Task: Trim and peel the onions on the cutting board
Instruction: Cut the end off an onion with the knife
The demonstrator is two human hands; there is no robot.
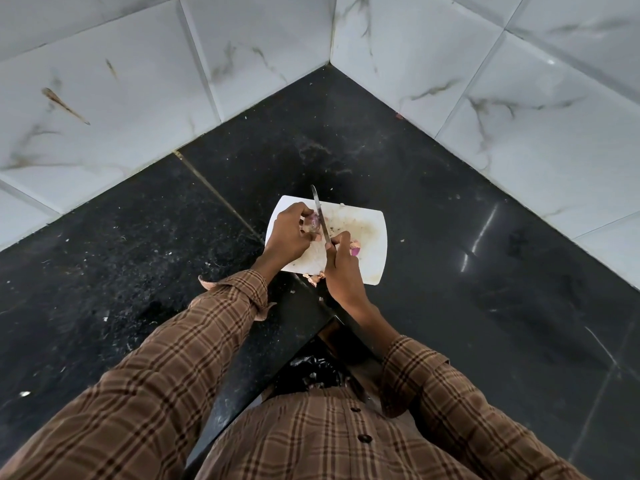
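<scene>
A white cutting board (372, 233) lies on the black counter in the corner. My left hand (285, 235) grips a small purple onion (313, 223) over the board's left part. In my right hand (341, 268) is a knife (319, 213), its blade pointing away from me and resting against the onion's right side. A cut purple onion piece (356, 250) lies on the board just right of my right hand. Peel scraps (314, 278) sit at the board's near edge.
The black stone counter (450, 220) meets white marble-patterned wall tiles (519, 116) on the left and right, forming a corner behind the board. Crumbs speckle the counter at the left. Below the counter's near edge hangs a black bag (311, 372).
</scene>
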